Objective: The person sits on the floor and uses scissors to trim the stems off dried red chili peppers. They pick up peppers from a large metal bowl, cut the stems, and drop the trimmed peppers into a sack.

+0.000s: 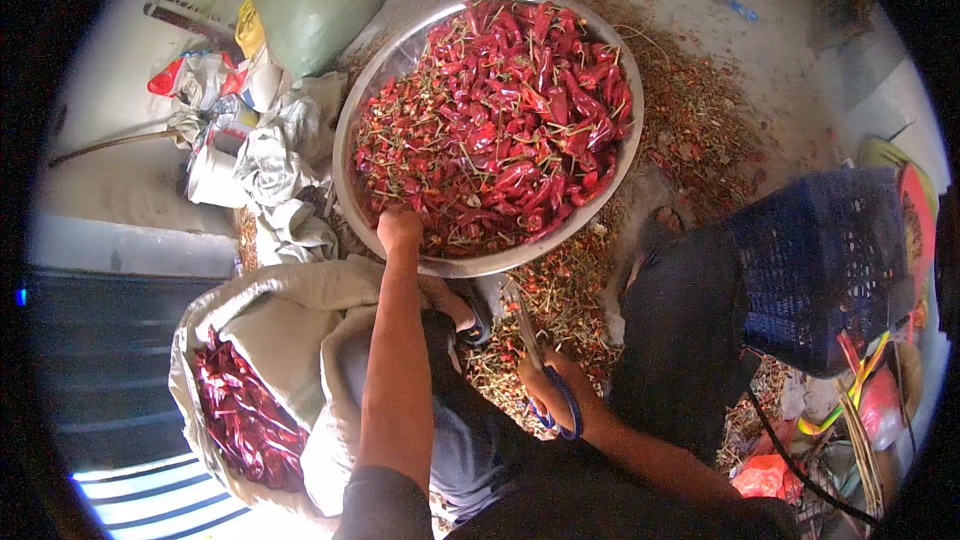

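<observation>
A wide metal basin (350, 120) heaped with dried red chillies (500, 120) stands on the floor ahead. My left hand (399, 229) reaches over its near rim, fingers closed down into the chillies; what it grips is hidden. My right hand (553, 392) holds blue-handled scissors (530, 340), blades pointing toward the basin. Cut stems and bits (560, 290) litter the floor between the basin and my knees.
An open white sack (270, 310) with red chillies inside lies at lower left. A dark blue plastic crate (820, 260) stands at right. Crumpled bags and cloth (260, 140) pile up left of the basin. Chilli debris (700, 110) spreads right of it.
</observation>
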A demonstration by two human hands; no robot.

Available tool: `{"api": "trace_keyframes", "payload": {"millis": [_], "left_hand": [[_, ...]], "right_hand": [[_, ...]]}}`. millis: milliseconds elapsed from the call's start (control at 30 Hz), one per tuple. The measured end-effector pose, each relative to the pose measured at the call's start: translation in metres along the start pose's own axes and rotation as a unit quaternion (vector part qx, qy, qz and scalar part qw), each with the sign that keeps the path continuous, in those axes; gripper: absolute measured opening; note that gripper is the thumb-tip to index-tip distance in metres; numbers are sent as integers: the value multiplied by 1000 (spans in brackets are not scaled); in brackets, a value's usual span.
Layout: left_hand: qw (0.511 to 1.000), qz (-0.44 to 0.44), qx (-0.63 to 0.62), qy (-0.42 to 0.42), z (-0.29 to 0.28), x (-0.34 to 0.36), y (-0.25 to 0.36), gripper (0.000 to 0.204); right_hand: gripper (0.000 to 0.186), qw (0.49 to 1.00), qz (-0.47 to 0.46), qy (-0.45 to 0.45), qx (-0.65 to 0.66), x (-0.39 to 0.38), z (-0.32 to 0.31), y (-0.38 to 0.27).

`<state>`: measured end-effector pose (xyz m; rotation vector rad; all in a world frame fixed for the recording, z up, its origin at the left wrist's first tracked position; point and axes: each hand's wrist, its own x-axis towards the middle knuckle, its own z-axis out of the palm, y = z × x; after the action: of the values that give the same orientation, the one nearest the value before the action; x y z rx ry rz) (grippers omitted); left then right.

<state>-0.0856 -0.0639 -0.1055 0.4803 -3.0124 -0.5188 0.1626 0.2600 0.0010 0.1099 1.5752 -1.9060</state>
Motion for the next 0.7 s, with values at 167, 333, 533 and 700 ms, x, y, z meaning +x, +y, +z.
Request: {"api": "trace_keyframes", "payload": {"millis": [167,333,533,700], "left_hand": [[968,-43,227,-95,40,21,21,40],[982,-138,-123,-38,34,16,13,35],[881,-36,-471,-1,-6,-15,35,25],[850,22,-526,-8,-58,-64,92,15]], "right_hand": [[34,999,44,15,-8,2,-14,2],[36,999,25,36,19,5,-12,0],[32,999,30,31,19,5,-5,4],[28,994,72,39,73,-1,-5,2]]}}
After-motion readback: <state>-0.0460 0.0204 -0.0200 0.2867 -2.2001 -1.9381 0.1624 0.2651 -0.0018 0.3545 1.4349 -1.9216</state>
